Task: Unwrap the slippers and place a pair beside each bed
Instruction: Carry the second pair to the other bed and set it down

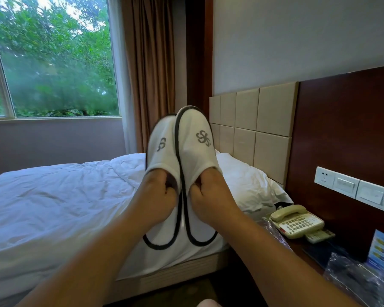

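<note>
While 1 bed fills the left and middle of the view, its white duvet is soft and creased, with 1 white pillow lying at the head end against a headboard of square beige padded panels. Behind the bed stands 1 window showing green trees, with a brown curtain hanging in long folds beside it. To the right, a dark reddish wood wall panel carries a strip of white plastic switches and 1 socket.

Below that panel, a dark surface holds 1 cream corded telephone with a grid of round keys, and crinkled clear plastic wrapping lies on the near part of the surface.

2 bare forearms reach up from the bottom edge. 2 slippers are held in the air over the bed's edge, side by side and touching, toes up, soles away from the camera. The left slipper and the right slipper are white terry cloth with dark piping around rounded outlines, and each has 1 grey looping emblem on the upper. The left hand is tucked into the opening of the left slipper, fingers curled around its edge; the right hand grasps the right slipper the same way.
</note>
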`<state>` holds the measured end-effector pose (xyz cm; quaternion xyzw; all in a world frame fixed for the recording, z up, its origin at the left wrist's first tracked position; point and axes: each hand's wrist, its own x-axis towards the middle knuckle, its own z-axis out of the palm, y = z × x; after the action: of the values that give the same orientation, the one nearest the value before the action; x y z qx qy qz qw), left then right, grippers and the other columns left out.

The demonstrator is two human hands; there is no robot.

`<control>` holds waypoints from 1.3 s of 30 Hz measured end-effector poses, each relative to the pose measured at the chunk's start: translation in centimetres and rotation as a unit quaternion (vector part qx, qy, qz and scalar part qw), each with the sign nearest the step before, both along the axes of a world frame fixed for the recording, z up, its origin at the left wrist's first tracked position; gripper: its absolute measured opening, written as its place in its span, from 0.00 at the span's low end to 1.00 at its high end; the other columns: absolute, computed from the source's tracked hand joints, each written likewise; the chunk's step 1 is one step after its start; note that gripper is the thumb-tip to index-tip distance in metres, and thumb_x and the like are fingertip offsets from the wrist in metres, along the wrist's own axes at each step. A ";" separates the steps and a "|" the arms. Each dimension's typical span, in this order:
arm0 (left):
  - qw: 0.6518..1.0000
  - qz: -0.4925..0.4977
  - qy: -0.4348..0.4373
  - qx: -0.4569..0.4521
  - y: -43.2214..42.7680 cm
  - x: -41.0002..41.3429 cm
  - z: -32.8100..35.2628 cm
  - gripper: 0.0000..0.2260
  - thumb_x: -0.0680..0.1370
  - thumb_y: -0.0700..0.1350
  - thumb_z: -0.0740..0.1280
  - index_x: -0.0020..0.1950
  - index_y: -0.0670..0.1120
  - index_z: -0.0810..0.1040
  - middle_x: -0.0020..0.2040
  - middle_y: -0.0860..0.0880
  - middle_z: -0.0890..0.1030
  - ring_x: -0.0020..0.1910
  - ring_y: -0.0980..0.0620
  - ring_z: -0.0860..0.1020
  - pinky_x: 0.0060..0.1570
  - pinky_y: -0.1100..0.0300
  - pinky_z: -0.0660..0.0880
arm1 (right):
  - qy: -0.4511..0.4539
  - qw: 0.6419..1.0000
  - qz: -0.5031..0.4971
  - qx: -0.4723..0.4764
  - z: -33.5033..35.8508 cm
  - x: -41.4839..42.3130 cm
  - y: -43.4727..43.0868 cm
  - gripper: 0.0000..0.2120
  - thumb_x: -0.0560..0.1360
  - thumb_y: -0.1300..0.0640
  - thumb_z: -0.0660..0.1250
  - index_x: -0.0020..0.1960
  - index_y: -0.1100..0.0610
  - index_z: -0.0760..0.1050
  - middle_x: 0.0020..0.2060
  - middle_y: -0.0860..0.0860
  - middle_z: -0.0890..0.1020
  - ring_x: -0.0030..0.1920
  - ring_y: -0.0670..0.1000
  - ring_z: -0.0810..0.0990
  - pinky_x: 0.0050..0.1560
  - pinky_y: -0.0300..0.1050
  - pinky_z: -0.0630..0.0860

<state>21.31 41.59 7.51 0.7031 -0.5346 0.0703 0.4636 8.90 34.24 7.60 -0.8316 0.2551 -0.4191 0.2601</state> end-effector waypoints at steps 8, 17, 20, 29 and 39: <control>0.983 0.069 -0.040 0.164 -0.4 1.0 2.1 0.26 0.79 0.37 0.63 0.76 0.42 0.60 0.69 0.40 0.70 0.68 0.39 0.72 0.68 0.44 0.72 | 0.189 0.971 -0.072 0.130 0.2 0.7 -2.4 0.33 0.81 0.53 0.61 0.79 0.58 0.46 0.78 0.55 0.51 0.77 0.55 0.52 0.74 0.43 0.48; 0.992 0.071 -0.033 0.096 -1.0 0.4 2.8 0.18 0.79 0.39 0.64 0.69 0.38 0.68 0.64 0.38 0.75 0.62 0.39 0.75 0.62 0.48 0.73 | 0.138 0.987 -0.071 -0.047 -0.1 0.8 -0.8 0.33 0.67 0.33 0.61 0.64 0.52 0.70 0.57 0.52 0.77 0.60 0.56 0.74 0.63 0.53 0.69; 0.999 0.034 0.000 0.009 -0.7 0.9 2.8 0.18 0.78 0.36 0.63 0.68 0.44 0.70 0.60 0.44 0.78 0.58 0.44 0.78 0.58 0.49 0.78 | 0.108 0.986 -0.104 -0.072 0.0 1.0 -1.1 0.32 0.71 0.34 0.62 0.65 0.55 0.71 0.59 0.54 0.77 0.61 0.58 0.73 0.64 0.56 0.69; 0.985 0.029 0.045 -0.163 -1.6 1.2 3.4 0.19 0.79 0.33 0.60 0.69 0.41 0.71 0.65 0.49 0.73 0.59 0.56 0.70 0.48 0.85 0.62 | -0.072 0.988 -0.085 -0.104 1.0 2.6 0.9 0.23 0.76 0.45 0.66 0.64 0.60 0.74 0.55 0.57 0.80 0.56 0.58 0.77 0.60 0.58 0.74; 0.983 -0.035 0.027 -0.177 -2.1 1.1 5.6 0.27 0.73 0.28 0.60 0.72 0.40 0.70 0.67 0.43 0.75 0.66 0.48 0.74 0.69 0.53 0.71 | -0.077 0.982 -0.110 -0.136 2.1 2.7 0.3 0.18 0.75 0.47 0.68 0.57 0.60 0.77 0.46 0.56 0.81 0.49 0.59 0.79 0.56 0.60 0.74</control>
<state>22.41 39.54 13.10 0.5924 -0.5256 0.1284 0.5969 11.59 34.56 9.75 -0.7914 0.2645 -0.5386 0.1162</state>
